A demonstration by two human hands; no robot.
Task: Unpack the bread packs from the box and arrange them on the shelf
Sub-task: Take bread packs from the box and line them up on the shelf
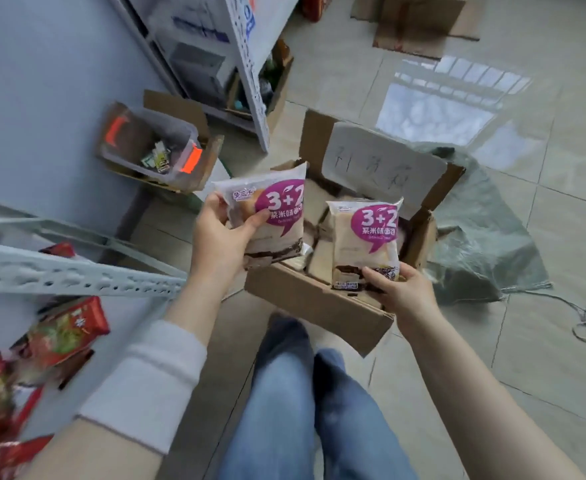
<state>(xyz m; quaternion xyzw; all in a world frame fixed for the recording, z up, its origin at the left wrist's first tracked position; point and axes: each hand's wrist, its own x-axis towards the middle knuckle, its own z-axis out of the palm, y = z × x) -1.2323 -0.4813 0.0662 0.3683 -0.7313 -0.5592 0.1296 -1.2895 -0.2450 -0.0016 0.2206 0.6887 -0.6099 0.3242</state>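
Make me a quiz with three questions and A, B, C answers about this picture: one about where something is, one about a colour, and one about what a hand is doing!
1. Where does the cardboard box sit?
A. On the shelf
B. On the floor
C. On a chair

2. What colour is the big "3+2" bubble on the left pack?
A. Purple
B. Green
C. Yellow

3. What is the right hand doing?
A. Hanging empty
B. Pressing a box flap
C. Holding the right pack

Answers:
1 B: the box stands open on the tiles, below the hands.
2 A: the bubble is purple with white writing.
3 C: its thumb and fingers grip the right pack's lower end.
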